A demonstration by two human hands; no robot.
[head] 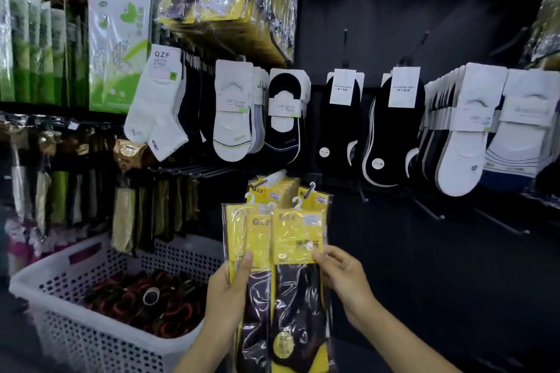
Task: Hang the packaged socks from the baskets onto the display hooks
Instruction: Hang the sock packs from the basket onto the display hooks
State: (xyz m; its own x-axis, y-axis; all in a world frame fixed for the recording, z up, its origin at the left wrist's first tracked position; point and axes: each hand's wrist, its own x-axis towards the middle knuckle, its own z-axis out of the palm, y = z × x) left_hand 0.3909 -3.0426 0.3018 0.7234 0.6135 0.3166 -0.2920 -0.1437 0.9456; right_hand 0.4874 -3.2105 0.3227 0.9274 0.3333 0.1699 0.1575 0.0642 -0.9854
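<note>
I hold a fanned bunch of yellow-and-black sock packs (pixel 280 251) upright at the lower centre, their white hanger hooks pointing up. My left hand (pixel 227 297) grips the bunch from the left, thumb across the yellow cards. My right hand (pixel 342 275) pinches the right edge of the front pack (pixel 298 275). Just behind and above, matching yellow packs (pixel 280 189) hang on a display hook (pixel 263 180). A white perforated basket (pixel 91 321) at the lower left holds dark bundled socks with red-orange bands.
Rows of white and black no-show socks (pixel 391 127) hang across the dark wall. Bare hooks (pixel 430 209) stick out at the lower right of the wall. Green and yellow packs (pixel 121 45) crowd the upper left, and dark packs hang above the basket.
</note>
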